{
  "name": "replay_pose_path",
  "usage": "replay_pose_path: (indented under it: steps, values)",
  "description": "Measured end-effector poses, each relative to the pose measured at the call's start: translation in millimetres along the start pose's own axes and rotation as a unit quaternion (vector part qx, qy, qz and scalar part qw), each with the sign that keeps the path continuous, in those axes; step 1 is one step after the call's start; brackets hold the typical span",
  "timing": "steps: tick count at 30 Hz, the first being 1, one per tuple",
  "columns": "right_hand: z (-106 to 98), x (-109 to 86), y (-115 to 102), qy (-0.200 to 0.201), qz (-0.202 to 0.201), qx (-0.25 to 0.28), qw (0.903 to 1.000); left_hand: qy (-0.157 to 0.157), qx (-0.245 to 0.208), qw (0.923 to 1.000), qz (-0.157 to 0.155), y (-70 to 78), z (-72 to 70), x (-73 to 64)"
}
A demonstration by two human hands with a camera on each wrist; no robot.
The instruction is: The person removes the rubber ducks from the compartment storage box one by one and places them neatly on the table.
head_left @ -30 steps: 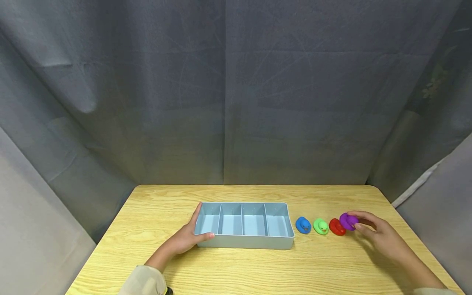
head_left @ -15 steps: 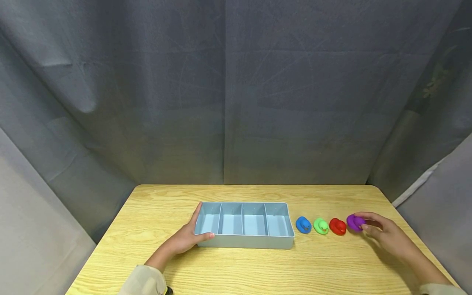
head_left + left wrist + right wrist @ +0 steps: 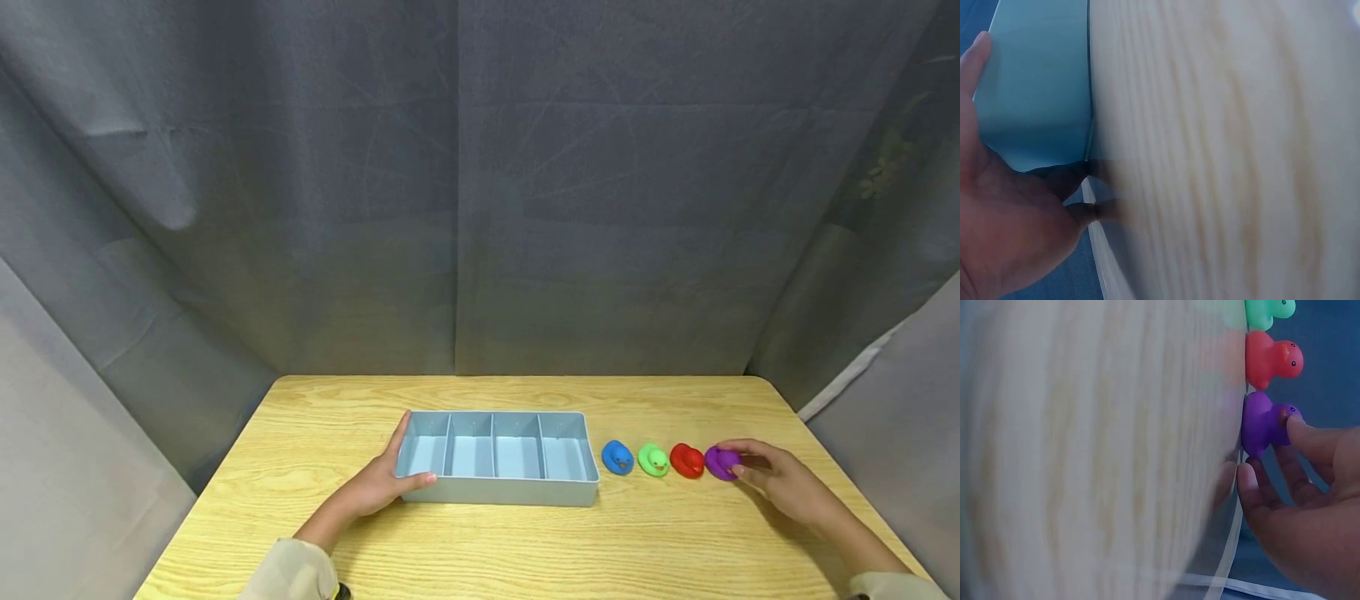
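Note:
My left hand (image 3: 375,490) holds the left end of a pale blue divided tray (image 3: 517,492), thumb along its front wall and fingers along its left side. The tray's several compartments hold nothing. To its right, a row of rubber ducks stands on the table: blue (image 3: 617,457), green (image 3: 653,460), red (image 3: 686,461) and purple (image 3: 722,463). My right hand (image 3: 797,493) is at the purple duck at the row's right end. In the right wrist view, the thumb (image 3: 1313,440) lies against that duck's head, with fingers behind it, pinching it as it sits upright on the tabletop.
The light wood table (image 3: 510,550) has rounded far corners. Dark grey curtains (image 3: 600,208) hang right behind its back edge and along both sides. A beige sleeve (image 3: 292,571) covers my left forearm.
My right hand has shifted the purple duck right, away from overlapping the red duck, then slightly nearer to me. The red duck now stands upright. The left hand and tray stay put.

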State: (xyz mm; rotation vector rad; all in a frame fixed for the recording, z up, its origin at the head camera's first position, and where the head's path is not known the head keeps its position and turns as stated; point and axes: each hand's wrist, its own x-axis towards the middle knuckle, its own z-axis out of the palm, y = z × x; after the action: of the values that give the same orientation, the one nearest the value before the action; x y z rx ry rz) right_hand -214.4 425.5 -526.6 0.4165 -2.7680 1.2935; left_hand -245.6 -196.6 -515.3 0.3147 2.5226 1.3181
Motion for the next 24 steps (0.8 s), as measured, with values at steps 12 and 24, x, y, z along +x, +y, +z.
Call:
replay_pose_path:
  steps: [12, 24]
  values:
    - [-0.4, 0.6, -3.0, 0.003, 0.014, 0.009, 0.9999, 0.006, -0.001, 1.0000, -0.002, 0.9, 0.6, 1.0]
    - [13.5, 2.9, -64.1, 0.042, 0.059, -0.160, 0.9845, 0.016, 0.019, 0.9996, 0.014, -3.2, -1.1, -0.7]
